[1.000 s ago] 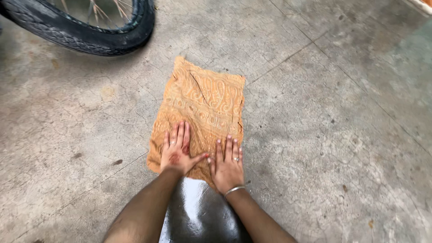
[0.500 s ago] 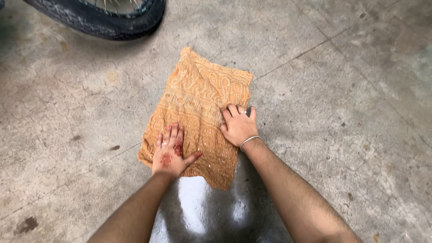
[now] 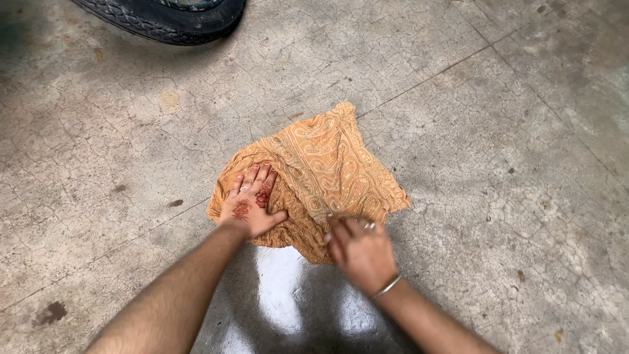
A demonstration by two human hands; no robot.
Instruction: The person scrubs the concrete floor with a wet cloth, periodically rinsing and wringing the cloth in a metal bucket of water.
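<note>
Blurred right hand (image 3: 359, 252) gripping orange cloth (image 3: 321, 170)

Soft, even daylight falls on the concrete floor (image 3: 498, 196), with no hard shadows. A bright glare patch lies on the wet floor just below the orange cloth (image 3: 321, 174). The right hand (image 3: 359, 250) is motion-blurred, so its grip is perhaps unclear. Corners darken slightly.

The cloth (image 3: 321, 180) lies on the floor (image 3: 498, 164), the tyre (image 3: 167, 18) well behind it to the left. The left hand (image 3: 250, 204) rests on its left part; the right hand (image 3: 359, 248) sits at its near edge.
</note>
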